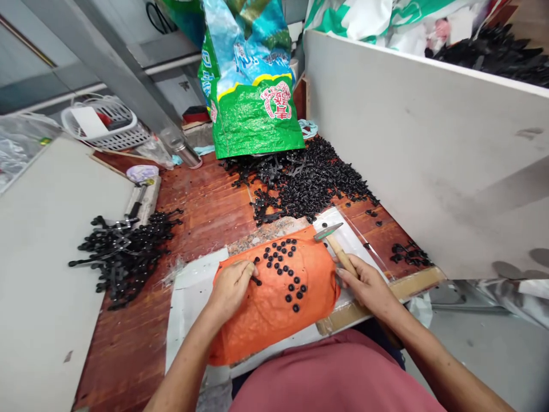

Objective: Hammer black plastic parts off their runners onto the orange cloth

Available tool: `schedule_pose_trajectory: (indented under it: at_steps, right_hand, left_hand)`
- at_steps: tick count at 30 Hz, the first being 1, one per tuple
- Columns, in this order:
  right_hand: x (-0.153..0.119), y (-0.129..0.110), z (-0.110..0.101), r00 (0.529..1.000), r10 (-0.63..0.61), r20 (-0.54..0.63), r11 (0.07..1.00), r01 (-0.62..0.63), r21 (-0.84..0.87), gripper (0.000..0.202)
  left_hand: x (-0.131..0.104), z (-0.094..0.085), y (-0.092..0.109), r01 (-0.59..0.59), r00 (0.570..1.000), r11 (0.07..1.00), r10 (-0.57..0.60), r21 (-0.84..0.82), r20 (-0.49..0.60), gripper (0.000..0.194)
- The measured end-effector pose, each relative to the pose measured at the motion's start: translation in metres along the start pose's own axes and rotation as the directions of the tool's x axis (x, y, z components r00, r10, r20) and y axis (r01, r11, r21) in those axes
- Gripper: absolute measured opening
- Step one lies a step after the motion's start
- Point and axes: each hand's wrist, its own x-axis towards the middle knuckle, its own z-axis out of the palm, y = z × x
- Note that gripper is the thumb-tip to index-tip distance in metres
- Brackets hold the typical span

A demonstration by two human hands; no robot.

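Observation:
My right hand (363, 281) is wrapped round the wooden handle of a small hammer (344, 256), whose greenish metal head lies over the top right corner of an orange cloth (253, 337). On the cloth's left side, my left hand (233, 284) pinches a small black plastic piece (256, 280) with knobbed ends; the fingers hide part of it. Several small round black parts (279, 269), ring-like with a centre hole, lie scattered across the middle of the cloth. The cloth rests on a white sheet and a speckled stone slab (274, 233).
A heap of small black parts (309, 186) spills from under a green and blue bag (259, 129). Longer black pieces (124, 257) are piled at left. Pale boards (407, 149) rise at right. A white basket (107, 129) and a metal flask (189, 154) stand at back left.

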Motion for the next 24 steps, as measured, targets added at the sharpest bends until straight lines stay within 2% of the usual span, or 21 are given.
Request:
schedule_pose_trajectory:
  at_steps: [3,6,19,22,24]
  right_hand:
    - [-0.001,0.001,0.000,1.000,0.024,0.017,1.000,-0.024,-0.003,0.036]
    - [0.000,-0.001,0.001,0.999,-0.024,0.028,0.999,0.024,-0.030,0.028]
    - [-0.002,-0.003,0.001,0.999,0.025,0.043,1.000,-0.025,0.010,0.026]
    - [-0.002,-0.005,-0.001,0.999,-0.025,0.021,0.997,0.027,-0.066,0.028]
    - [-0.002,-0.012,-0.002,0.997,-0.077,0.018,0.980,0.079,-0.182,0.030]
  left_hand:
    - [0.008,0.000,0.005,-0.056,0.998,0.995,0.055,0.084,0.017,0.041]
    - [0.012,-0.002,0.008,-0.085,0.996,0.980,0.086,0.180,0.007,0.040]
    - [0.020,0.005,0.006,-0.106,0.993,0.928,0.083,0.357,0.080,0.040]
    - [0.021,0.005,0.006,-0.125,0.991,0.909,0.096,0.398,0.090,0.039]
    - [0.022,0.004,0.007,-0.130,0.991,0.899,0.098,0.419,0.096,0.039]
